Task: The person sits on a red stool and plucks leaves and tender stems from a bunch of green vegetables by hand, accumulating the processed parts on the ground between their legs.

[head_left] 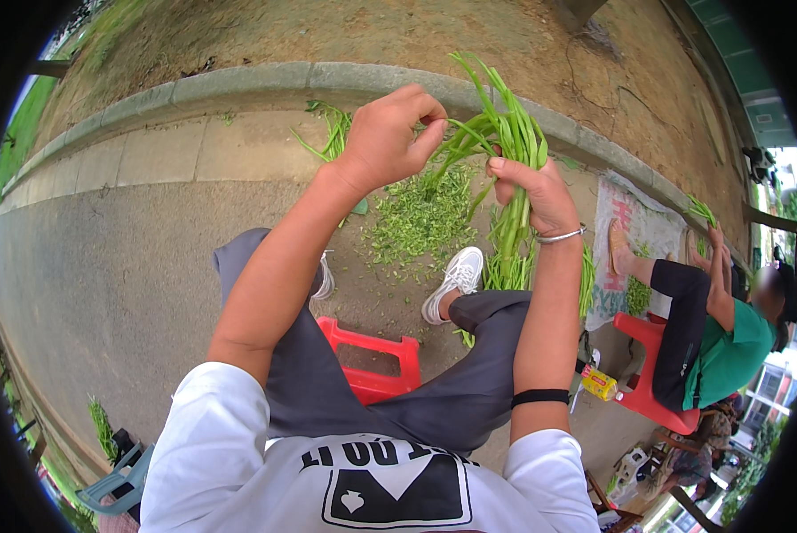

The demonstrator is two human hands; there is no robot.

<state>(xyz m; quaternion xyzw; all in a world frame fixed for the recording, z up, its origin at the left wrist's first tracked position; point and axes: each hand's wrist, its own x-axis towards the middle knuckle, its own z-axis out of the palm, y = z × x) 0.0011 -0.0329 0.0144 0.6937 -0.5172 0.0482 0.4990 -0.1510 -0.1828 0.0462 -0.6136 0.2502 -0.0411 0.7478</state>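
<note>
My right hand (541,197) is closed around a bunch of long green vegetable stems (520,133), which fan out above the fist and hang below it. Beside it, my left hand (393,135) pinches thin green stems drawn from the side of this bunch; thumb and index fingertip meet there. On the ground beneath both hands lies a heap of short green pieces (420,218). More long stems (508,262) lie in a pile under my right forearm. A few loose stalks (336,131) rest beyond my left wrist, near the curb.
I sit on a red plastic stool (372,355). A stone curb (265,84) borders bare earth ahead. At right, a person in a green shirt (737,346) sits on a red stool (651,373) beside a pale plastic sheet (625,249). A yellow-labelled bottle (599,384) lies near my right elbow.
</note>
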